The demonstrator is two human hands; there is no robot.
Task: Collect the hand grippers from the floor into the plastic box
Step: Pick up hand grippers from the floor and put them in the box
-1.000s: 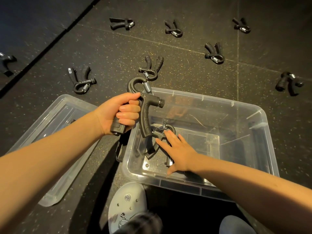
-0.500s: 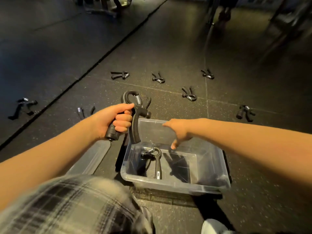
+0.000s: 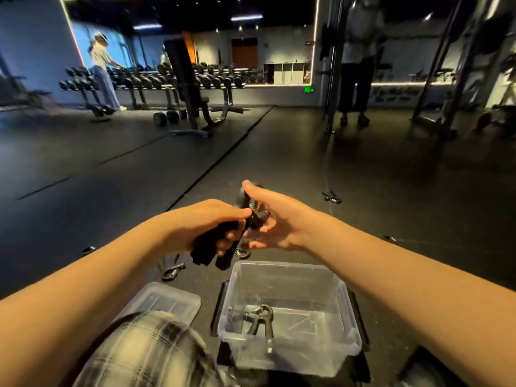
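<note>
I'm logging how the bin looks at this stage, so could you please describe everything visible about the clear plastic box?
The plastic box is a clear, rectangular, open-topped tub standing upright on the dark floor, below both hands. Its walls look thin and glossy. One black hand gripper with a metal spring lies on its bottom. A dark flat thing shows beneath its edges. Its lid lies separately to its left. Neither hand touches it.

Both hands held one black gripper (image 3: 220,244) above the floor (image 3: 111,191): left hand (image 3: 206,222) wrapped its handles, right hand (image 3: 275,219) touched its spring end. Another gripper (image 3: 261,321) lay inside the box (image 3: 290,356).
</note>
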